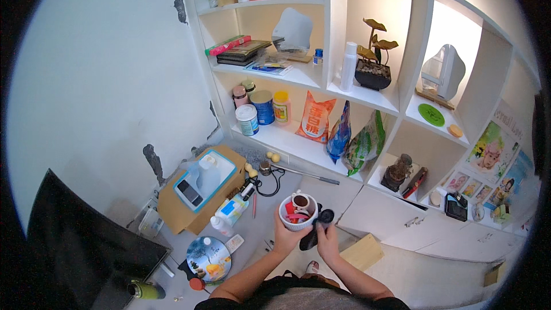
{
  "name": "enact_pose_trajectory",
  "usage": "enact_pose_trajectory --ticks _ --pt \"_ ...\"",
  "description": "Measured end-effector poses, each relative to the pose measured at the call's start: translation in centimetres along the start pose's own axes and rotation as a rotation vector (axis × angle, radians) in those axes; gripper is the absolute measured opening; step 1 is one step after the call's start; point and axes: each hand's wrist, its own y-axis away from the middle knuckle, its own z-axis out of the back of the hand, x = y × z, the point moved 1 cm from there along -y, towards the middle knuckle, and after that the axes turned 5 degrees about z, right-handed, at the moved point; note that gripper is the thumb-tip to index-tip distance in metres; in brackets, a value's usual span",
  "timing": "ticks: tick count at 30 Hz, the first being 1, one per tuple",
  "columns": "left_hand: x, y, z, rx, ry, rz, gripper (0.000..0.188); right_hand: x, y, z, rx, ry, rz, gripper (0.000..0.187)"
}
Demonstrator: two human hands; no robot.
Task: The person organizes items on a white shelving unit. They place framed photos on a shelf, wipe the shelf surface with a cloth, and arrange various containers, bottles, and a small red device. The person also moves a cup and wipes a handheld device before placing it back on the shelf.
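Observation:
My left hand [283,237] is wrapped round the side of a white ribbed pot [297,227], held up in front of me. In the pot lie a small white cup [300,200] with a dark inside and several red and pink pieces that I cannot make out. My right hand [328,243] grips a black object with a round end [326,216], just right of the pot. A dark elongated part [308,240] hangs between my hands; whether it belongs to that object I cannot tell.
To the left, the grey desk [266,216] carries a cardboard box [174,211] with a blue-rimmed tray, a white bottle [221,226], a round picture-printed tin [209,259] and a black monitor [86,247]. White shelves [275,142] with jars and bags stand ahead. A wooden box [363,252] sits low at right.

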Motion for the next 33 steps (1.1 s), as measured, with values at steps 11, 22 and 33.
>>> enact_pose_trajectory --ticks 11,22,33 --pt "7.4 -13.7 -1.0 -0.329 -0.240 0.063 0.082 -9.5 -11.3 6.5 -0.106 -0.384 -0.309 0.027" --pt "16.3 -28.4 1.6 -0.521 -0.621 0.141 0.094 -11.1 -19.0 6.9 -0.154 -0.360 -0.378 0.023" --pt "23.5 -42.8 4.8 -0.600 -0.587 0.131 0.089 -12.3 -26.3 2.1 -0.189 -0.362 -0.406 0.023"
